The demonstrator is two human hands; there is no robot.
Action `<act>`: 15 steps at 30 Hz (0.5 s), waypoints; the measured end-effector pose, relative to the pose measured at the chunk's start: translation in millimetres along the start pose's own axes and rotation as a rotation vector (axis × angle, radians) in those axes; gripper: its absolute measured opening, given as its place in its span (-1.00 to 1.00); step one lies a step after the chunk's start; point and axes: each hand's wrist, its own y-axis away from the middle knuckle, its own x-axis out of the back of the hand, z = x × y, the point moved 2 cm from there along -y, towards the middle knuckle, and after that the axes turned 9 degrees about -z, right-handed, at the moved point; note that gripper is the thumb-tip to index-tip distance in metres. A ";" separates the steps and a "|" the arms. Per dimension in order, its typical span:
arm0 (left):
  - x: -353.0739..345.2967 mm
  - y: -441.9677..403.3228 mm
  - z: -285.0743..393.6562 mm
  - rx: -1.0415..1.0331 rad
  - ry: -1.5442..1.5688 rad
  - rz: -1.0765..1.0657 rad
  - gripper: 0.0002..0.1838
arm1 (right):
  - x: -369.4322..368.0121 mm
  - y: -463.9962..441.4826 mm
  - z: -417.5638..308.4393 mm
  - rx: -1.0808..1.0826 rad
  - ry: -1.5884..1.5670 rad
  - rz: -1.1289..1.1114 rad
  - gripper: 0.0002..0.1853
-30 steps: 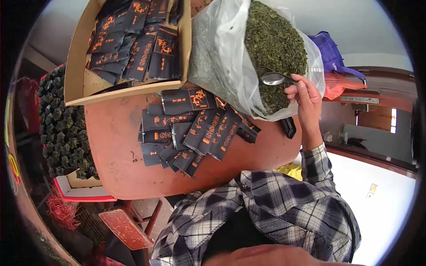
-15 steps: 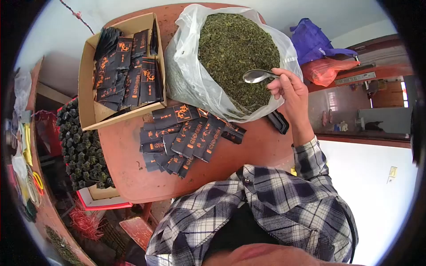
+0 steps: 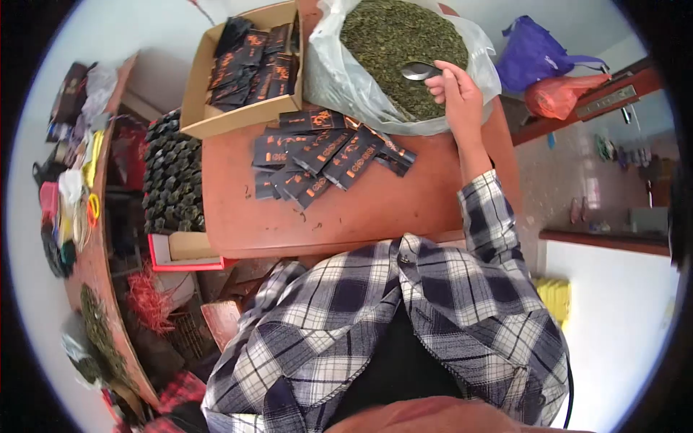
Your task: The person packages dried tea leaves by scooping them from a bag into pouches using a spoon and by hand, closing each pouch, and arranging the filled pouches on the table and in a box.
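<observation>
My right hand (image 3: 458,90) pinches the handle of a metal spoon (image 3: 419,71), its bowl pointing left over dried green leaves (image 3: 393,40). The leaves fill a big translucent plastic bag (image 3: 332,90) standing on the reddish table (image 3: 361,220). Left of the bag and nearer to me lies a loose pile of black packets (image 3: 317,150) with orange print. A cardboard box (image 3: 238,119) at the table's back left holds more packets (image 3: 256,65). My left hand does not show in the view.
Beside the table on the left, dark bundled pieces (image 3: 173,180) stand in a red-edged box (image 3: 189,265). A shelf (image 3: 108,289) with assorted items runs along the far left. Purple (image 3: 530,58) and red (image 3: 563,96) bags are at the right, near a doorway.
The view has shifted, bringing more of the left shelf and the floor into sight. My right hand still holds the spoon above the leaves.
</observation>
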 end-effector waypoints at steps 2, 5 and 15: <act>3.6 31.6 0.3 0.000 -0.057 -0.015 -0.42 | -4.3 5.7 5.0 0.075 -0.006 0.043 -0.70; 15.6 90.7 6.3 0.001 -0.192 -0.029 -0.42 | -8.4 15.3 0.9 0.155 -0.035 0.085 -0.71; 61.7 261.2 183.4 -1.079 0.281 0.716 -0.68 | -39.7 16.4 8.3 0.353 -0.054 0.145 -0.72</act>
